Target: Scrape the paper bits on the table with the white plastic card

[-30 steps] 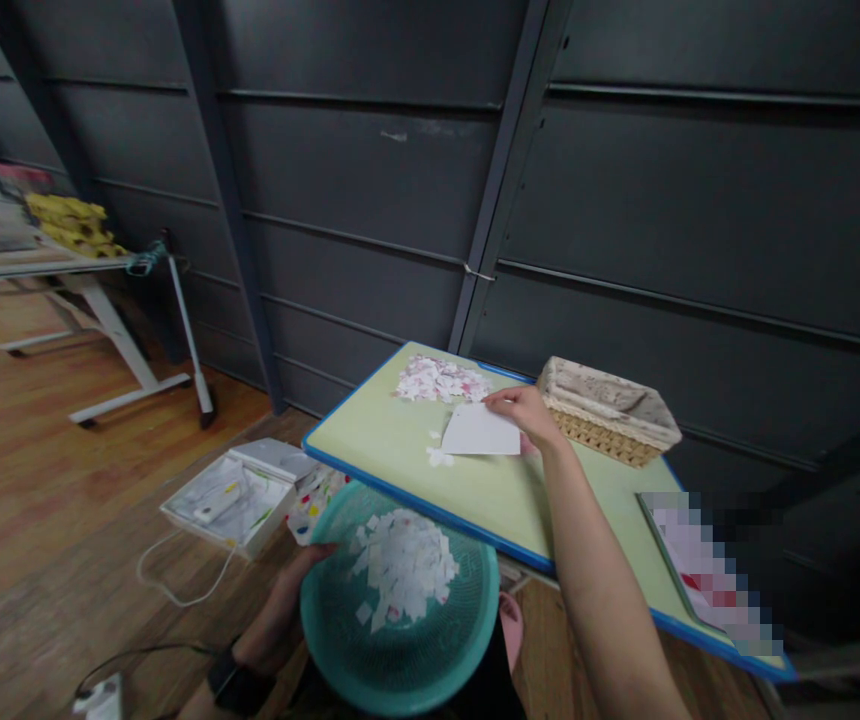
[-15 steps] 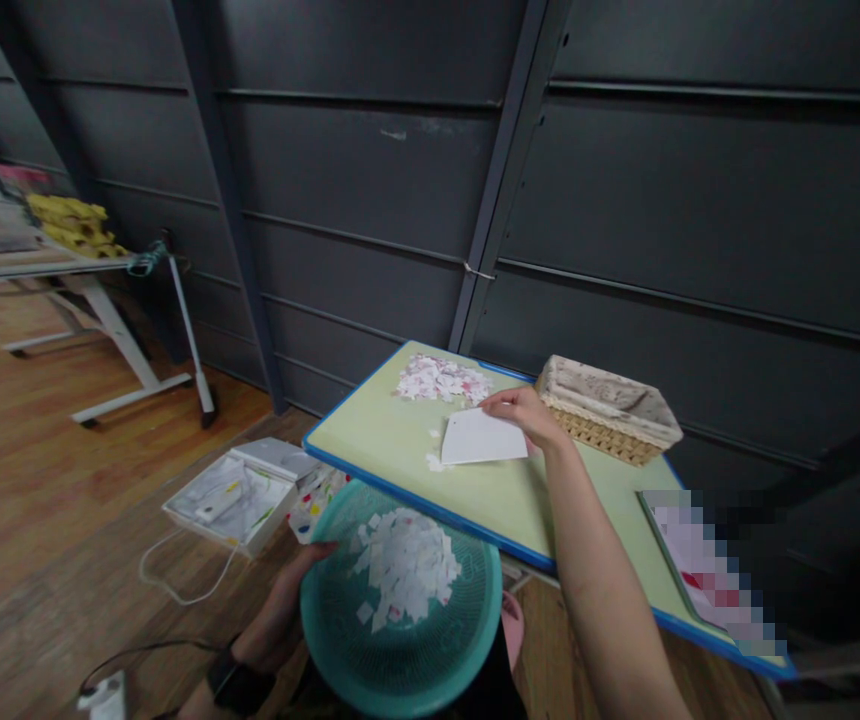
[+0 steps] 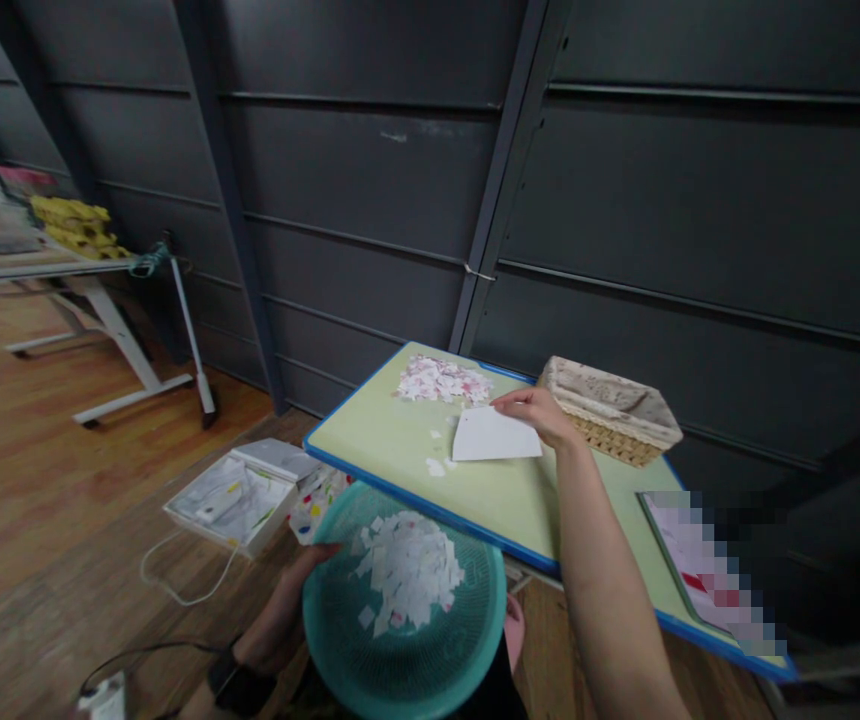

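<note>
Pale green tabletop, partly behind white card and right hand

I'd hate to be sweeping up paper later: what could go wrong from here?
The left hand grips the teal basket at one side, so the basket might tip and spill the scraps heaped inside. The white card in the right hand could flick the few loose bits beside it off the table, or scatter the paper pile behind it.
</note>
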A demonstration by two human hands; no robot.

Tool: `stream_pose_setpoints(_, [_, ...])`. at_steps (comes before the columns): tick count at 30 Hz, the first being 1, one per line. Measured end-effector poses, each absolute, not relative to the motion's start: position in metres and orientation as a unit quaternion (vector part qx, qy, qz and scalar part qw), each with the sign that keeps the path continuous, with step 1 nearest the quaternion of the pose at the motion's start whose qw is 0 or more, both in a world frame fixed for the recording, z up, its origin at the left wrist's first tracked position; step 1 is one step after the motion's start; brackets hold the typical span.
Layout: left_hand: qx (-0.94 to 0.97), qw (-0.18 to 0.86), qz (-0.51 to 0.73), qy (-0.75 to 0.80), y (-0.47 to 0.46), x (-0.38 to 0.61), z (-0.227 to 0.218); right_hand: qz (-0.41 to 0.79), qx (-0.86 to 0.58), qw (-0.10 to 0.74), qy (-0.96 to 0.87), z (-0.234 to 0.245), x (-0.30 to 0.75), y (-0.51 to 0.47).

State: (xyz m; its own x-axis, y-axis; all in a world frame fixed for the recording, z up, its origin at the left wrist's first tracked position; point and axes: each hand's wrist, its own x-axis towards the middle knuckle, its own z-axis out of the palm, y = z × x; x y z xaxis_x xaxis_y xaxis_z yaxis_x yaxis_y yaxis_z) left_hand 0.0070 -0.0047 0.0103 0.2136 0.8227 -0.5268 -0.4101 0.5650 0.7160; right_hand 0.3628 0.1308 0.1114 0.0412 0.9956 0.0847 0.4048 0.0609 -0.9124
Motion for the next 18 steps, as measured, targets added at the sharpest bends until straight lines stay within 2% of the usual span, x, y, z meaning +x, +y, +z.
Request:
stream_pose_setpoints(7, [0.201, 0.752, 0.416, 0.471, -0.004, 0.009, 0.018, 0.379, -0.582, 0.344, -0.632, 0.106, 0.354, 0.133])
stream_pose_setpoints(18, [0.207, 0.753, 0.389, 0.489, -0.004, 0.006, 0.028, 0.446, -0.511, 0.320, -0.661, 0.108, 0.313, 0.125])
